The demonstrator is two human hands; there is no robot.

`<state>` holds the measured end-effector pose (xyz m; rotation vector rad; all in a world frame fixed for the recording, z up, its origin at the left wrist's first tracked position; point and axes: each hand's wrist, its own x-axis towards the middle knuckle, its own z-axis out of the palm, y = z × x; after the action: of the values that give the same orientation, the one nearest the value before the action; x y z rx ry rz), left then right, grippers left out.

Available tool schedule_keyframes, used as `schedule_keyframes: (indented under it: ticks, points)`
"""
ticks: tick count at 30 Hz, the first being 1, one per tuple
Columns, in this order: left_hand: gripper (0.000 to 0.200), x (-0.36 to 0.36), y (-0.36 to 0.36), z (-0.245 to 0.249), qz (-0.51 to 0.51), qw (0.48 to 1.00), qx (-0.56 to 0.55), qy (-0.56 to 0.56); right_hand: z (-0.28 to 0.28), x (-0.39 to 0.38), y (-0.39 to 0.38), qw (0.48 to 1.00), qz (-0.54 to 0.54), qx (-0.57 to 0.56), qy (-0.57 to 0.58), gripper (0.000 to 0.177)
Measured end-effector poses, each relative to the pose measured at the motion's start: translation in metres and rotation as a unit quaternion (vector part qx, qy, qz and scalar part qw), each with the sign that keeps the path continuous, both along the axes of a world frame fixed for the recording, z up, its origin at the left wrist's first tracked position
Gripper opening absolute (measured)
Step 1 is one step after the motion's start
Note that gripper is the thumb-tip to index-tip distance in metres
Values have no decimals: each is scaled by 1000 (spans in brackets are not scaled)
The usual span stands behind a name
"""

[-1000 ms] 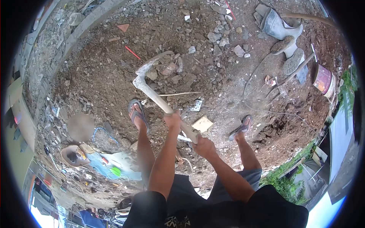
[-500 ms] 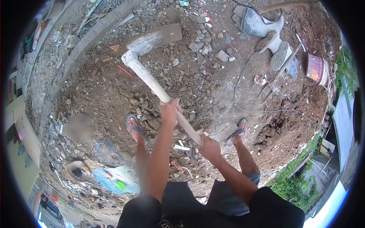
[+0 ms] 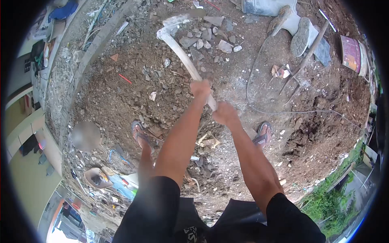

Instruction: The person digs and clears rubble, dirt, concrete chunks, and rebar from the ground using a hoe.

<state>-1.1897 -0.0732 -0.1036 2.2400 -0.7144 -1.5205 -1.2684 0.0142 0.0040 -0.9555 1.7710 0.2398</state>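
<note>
A hoe (image 3: 181,56) with a pale wooden handle stretches away from me, its dirt-covered blade (image 3: 176,20) at the far end above the stony ground. My left hand (image 3: 200,88) is closed around the handle about midway. Nearer the handle's lower end, my right hand (image 3: 225,113) grips it too, close beside the left. Both arms reach forward over the soil. Loose stones (image 3: 200,38) lie beside and below the blade, which is slightly smeared by motion.
My sandalled feet (image 3: 142,135) stand apart on loose soil. On the right are rubber boots (image 3: 300,37), a long-handled fork (image 3: 303,62), a bucket (image 3: 353,54) and a thin cable (image 3: 291,112). A concrete edge (image 3: 91,50) runs along the left. A red stick (image 3: 125,78) lies on the dirt.
The hoe has swung away from me and to the right, with both hands moving farther out. My hands are closer together on the handle. The view has shifted slightly.
</note>
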Motion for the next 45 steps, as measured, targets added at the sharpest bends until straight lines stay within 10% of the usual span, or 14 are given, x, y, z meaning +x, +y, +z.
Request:
schedule_keyframes:
  ticks: [9, 14, 22, 25, 28, 31, 33, 34, 41, 45]
  points:
    - [26, 75, 233, 153, -78, 975, 183, 104, 123, 97, 239, 989, -149, 5, -21, 31]
    - [29, 129, 326, 181, -137, 985, 58, 89, 151, 153, 325, 993, -117, -23, 24, 37]
    - [35, 151, 23, 180, -7, 939, -79, 333, 59, 150, 70, 919, -245, -155, -267, 24]
    - [22, 129, -97, 144, -85, 971, -111, 197, 33, 149, -60, 699, -441, -88, -556, 10]
    - [23, 116, -138, 85, -189, 980, -22, 51, 12, 156, -89, 598, -525, -16, -606, 9]
    - [43, 96, -60, 56, -337, 932, 35, -129, 23, 152, -12, 523, -621, 48, -582, 8]
    - [46, 79, 9, 89, -304, 938, 28, -165, 51, 136, 47, 579, -631, 57, -513, 8]
    - [48, 78, 25, 142, -222, 964, 145, -13, 75, 136, 73, 599, -647, 69, -467, 8]
    - [31, 72, 226, 165, -232, 938, 242, 85, 193, 130, 223, 608, -709, 99, -343, 5]
    - [10, 79, 285, 205, 62, 825, 421, 372, 257, 138, 299, 625, -711, 153, -282, 11]
